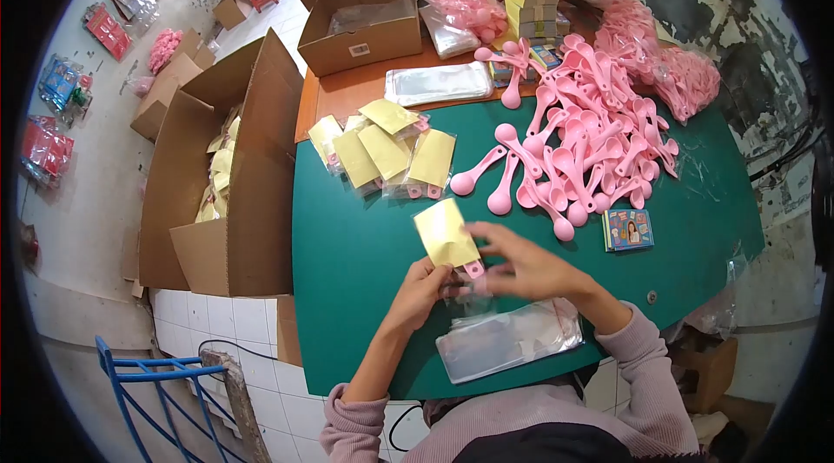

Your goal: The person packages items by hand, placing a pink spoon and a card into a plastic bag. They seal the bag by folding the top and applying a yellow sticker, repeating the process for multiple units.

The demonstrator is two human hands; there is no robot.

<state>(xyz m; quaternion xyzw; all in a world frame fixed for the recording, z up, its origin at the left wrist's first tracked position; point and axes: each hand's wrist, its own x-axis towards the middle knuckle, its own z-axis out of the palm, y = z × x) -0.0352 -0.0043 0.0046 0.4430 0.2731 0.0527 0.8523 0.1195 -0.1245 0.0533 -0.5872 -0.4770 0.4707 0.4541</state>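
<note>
My left hand [423, 289] pinches the lower edge of a small clear packet with a yellow card [445, 233] and a pink handle end showing below it. My right hand [526, 267] is beside the packet's right side, blurred, with its fingers apart. A stack of clear plastic bags [512, 341] lies just below my hands. Several finished-looking yellow card packets [382, 150] lie in a loose pile beyond my left hand. A large heap of pink spoons [578, 128] spreads beyond my right hand. Right of it sits a small stack of printed cards [628, 229].
An open cardboard box [252, 176] with yellow packets stands left of the green table [347, 246]. At the back are another box [369, 42], clear bags [439, 83], card stacks [532, 3] and bagged pink spoons [686, 81]. A blue metal frame [165, 367] stands lower left.
</note>
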